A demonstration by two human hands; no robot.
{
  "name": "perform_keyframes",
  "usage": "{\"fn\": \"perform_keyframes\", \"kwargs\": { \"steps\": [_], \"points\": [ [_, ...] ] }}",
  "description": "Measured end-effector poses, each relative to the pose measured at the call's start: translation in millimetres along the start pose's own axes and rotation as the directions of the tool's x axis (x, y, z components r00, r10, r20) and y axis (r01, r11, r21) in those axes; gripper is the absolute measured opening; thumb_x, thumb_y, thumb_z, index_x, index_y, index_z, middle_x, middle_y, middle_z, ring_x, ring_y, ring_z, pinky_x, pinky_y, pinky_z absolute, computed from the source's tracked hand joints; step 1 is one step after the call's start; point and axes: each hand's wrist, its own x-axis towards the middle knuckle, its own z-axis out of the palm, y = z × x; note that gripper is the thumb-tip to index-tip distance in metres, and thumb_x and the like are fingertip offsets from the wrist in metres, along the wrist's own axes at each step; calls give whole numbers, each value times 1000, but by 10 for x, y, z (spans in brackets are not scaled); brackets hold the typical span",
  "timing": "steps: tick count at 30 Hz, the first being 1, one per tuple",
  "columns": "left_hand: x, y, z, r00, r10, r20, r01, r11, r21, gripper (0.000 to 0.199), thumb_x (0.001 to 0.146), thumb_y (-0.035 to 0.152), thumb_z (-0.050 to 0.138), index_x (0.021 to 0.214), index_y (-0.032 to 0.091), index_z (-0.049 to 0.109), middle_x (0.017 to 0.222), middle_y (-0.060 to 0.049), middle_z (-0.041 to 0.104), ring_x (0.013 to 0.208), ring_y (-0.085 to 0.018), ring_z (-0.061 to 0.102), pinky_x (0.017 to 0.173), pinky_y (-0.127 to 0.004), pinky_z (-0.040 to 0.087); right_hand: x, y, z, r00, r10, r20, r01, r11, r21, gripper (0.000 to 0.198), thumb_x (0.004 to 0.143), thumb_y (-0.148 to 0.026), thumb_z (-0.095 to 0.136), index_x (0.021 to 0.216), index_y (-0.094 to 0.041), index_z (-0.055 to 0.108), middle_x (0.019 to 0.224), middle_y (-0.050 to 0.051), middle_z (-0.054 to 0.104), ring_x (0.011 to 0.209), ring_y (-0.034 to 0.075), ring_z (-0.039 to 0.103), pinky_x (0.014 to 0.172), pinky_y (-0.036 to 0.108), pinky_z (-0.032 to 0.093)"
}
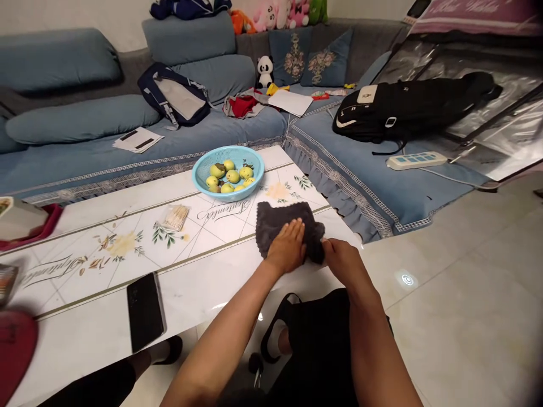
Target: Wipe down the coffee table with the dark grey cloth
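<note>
Dark plush cloth with a scalloped edge (275,219) is right of center in the frame, lying bunched at the near right end of the patterned tabletop (193,297). Your left hand (288,246) is flat on top of it, fingers extended and close together, palm down, not gripping. Your right hand (343,257) is curled, fingertips closed on the cloth's right edge by the table corner; exact thumb placement is hard to make out.

Handling, my read: very light, limp, soft, nothing to break. Pile should give good friction against skin, but it'll fold and ruck up under a sideways push. Best hold: spread palm over the middle for even pressure, plus a pinch on the edge or a corner to keep it from bunching. Don't expect it to hold a shape.

Clearance: light blue plastic colander (229,197) of yellow-green fruit (233,176) is just beyond the cloth, upper center. Toothpick packet (175,217) sits left of center, black smartphone (145,312) lower left near the table edge. Both well apart from your hands.
</note>
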Motion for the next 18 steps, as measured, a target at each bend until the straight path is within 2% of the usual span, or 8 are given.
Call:
{"fn": "perform_keyframes", "kwargs": {
  "steps": [3, 5, 7, 8, 11, 15, 17, 18],
  "points": [
    [-957, -4, 83, 998, 46, -50, -46, 999, -3, 67, 113, 32, 39, 173, 9, 23, 182, -12, 18, 170, -24, 14, 140, -45, 17, 29, 25, 5, 1000, 31, 2, -31, 996, 83, 45, 112, -36, 40, 88, -21, 75, 98, 11, 81, 93, 26, 72, 77, 33, 41],
    [-1649, -180, 106, 992, -78, -103, 80, 997, 18, 69, 113, 30, 39, 175, 16, 16, 182, -11, 21, 169, -23, 18, 139, -48, 24, 38, 53, 29, 998, 44, 37, -50, 984, 172, 45, 112, -36, 39, 88, -22, 75, 102, 10, 83, 98, 26, 73, 81, 33, 43],
    [-2032, -420, 95, 964, -202, -172, 214, 975, 55, 72, 114, 34, 40, 176, 18, 9, 182, -13, 21, 169, -26, 21, 136, -54, 30, 36, 74, 51, 996, 54, 68, -68, 974, 216, 44, 112, -36, 40, 88, -23, 74, 104, 8, 83, 102, 26, 73, 84, 33, 45],
    [-2050, -529, 84, 948, -246, -203, 264, 962, 66, 73, 114, 37, 40, 176, 18, 7, 182, -15, 21, 169, -28, 21, 135, -57, 32, 32, 80, 59, 996, 54, 73, -69, 973, 220, 44, 112, -36, 39, 88, -23, 74, 104, 8, 83, 103, 26, 73, 85, 33, 45],
    [-1441, -668, 60, 928, -294, -229, 314, 947, 60, 75, 113, 44, 41, 175, 11, 13, 180, -20, 21, 169, -33, 19, 136, -60, 28, 16, 80, 63, 998, 19, 57, -30, 981, 191, 44, 112, -35, 39, 89, -23, 74, 102, 9, 83, 101, 26, 74, 86, 32, 46],
    [-235, -324, 39, 979, -175, -106, 176, 984, 3, 73, 110, 44, 44, 169, 4, 30, 178, -23, 25, 168, -34, 20, 138, -55, 23, 19, 71, 45, 1000, -10, 24, 7, 994, 108, 44, 112, -35, 40, 92, -22, 77, 100, 11, 82, 101, 26, 74, 84, 31, 47],
    [-102, -73, 52, 997, -31, -70, 31, 999, -9, 70, 110, 41, 44, 169, 3, 32, 179, -21, 24, 168, -32, 20, 139, -51, 21, 43, 84, 47, 1000, 4, 1, -4, 996, 85, 43, 111, -35, 41, 94, -21, 79, 101, 12, 83, 101, 27, 75, 84, 32, 48],
    [-212, 23, 70, 997, 37, -68, -38, 999, -14, 69, 111, 39, 43, 169, 4, 31, 180, -19, 23, 169, -31, 19, 139, -50, 21, 59, 98, 55, 1000, 13, -6, -13, 995, 96, 44, 111, -35, 41, 95, -21, 79, 102, 12, 83, 101, 27, 76, 84, 31, 49]
  ]
}}
